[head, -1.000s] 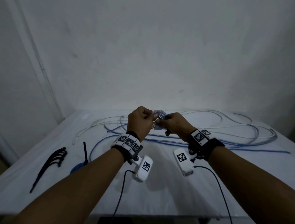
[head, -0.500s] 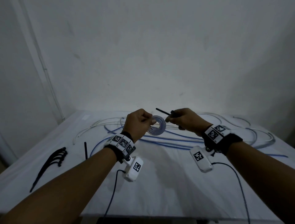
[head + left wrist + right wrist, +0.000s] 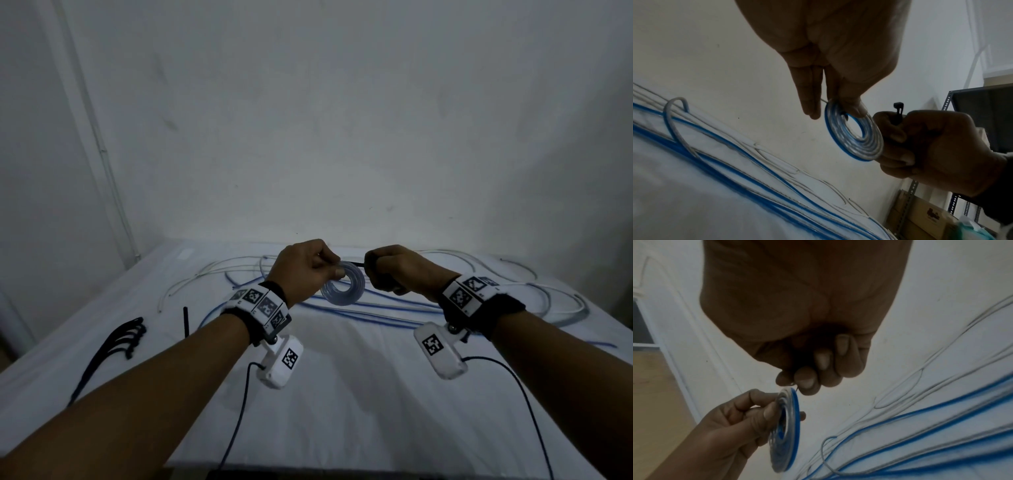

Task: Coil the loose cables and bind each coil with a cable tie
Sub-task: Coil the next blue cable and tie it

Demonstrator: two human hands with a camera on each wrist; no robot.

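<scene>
I see my left hand (image 3: 301, 270) raised above the white table (image 3: 342, 394), thumb and fingers pinching the upper edge of a small flat coil (image 3: 342, 287) of clear and blue cable. In the left wrist view the coil (image 3: 854, 134) hangs edge-on from the fingertips (image 3: 854, 110), its hole open to the wall behind; the right wrist view shows the same coil (image 3: 787, 426) almost side-on, so I cannot count its turns.

My right hand (image 3: 399, 272) sits just beside the coil, curled into a fist around a black cable tie (image 3: 358, 263). Only a short dark end of the tie pokes out toward the coil in the head view. From the left wrist I make out its square head (image 3: 898, 108) standing above the right hand's knuckles; the rest of the strap is buried in the fist. Whether the tie passes through the coil's hole I cannot tell, since the fingers cover that spot.

Behind both hands, loose blue and white cables (image 3: 394, 308) sprawl over the far part of the table, partly hidden by my wrists. At the left a bundle of spare black ties (image 3: 116, 346) lies on the cloth, and one single black tie (image 3: 186, 322) lies near my left forearm, its lower end cut off by the arm.
</scene>
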